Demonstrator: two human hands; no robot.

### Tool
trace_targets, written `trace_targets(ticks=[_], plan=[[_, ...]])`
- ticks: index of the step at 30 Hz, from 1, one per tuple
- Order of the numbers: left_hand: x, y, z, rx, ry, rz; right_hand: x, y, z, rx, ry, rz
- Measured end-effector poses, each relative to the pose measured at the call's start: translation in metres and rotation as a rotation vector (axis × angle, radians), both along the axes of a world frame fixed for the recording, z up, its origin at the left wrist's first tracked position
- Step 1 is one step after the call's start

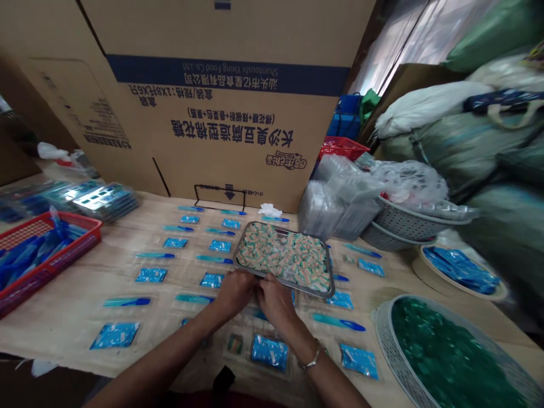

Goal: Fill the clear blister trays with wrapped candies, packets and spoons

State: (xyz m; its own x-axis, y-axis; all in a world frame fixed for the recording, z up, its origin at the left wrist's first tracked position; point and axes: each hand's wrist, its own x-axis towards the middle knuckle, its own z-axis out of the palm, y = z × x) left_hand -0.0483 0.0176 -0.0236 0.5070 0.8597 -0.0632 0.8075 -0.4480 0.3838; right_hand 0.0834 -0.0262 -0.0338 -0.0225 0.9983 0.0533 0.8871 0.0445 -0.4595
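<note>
My left hand (238, 290) and my right hand (274, 296) are close together at the near edge of a metal tray (283, 276). Both have their fingers curled and pinched. What they hold, if anything, is hidden by the fingers. The tray is heaped with small beige-and-green pieces (284, 255). Around my hands lie clear plastic trays, many with a blue plastic knife-like tool (340, 322) and a blue packet (270, 352). One small green-and-beige piece (235, 343) sits in a clear tray below my left wrist.
A large cardboard box (229, 130) stands at the back. To the left is a red basket (91, 241) of blue tools. At the right are a basket rim (385, 317) around green packets, a bowl (419, 260) of blue packets and stacked clear trays (318, 209).
</note>
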Motion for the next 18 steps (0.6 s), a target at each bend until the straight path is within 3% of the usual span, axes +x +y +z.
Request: trace_targets(ticks=[6, 12, 18], plan=[[0.010, 0.008, 0.009, 0.078, -0.066, 0.012, 0.054, 0.019, 0.009, 0.072, 0.005, -0.234], [0.051, 0.035, 0.013, 0.078, -0.170, -0.100, 0.067, 0.032, -0.003, 0.046, 0.096, -0.161], [0.060, 0.049, 0.001, 0.014, -0.328, -0.016, 0.074, 0.028, -0.006, 0.145, 0.191, -0.139]])
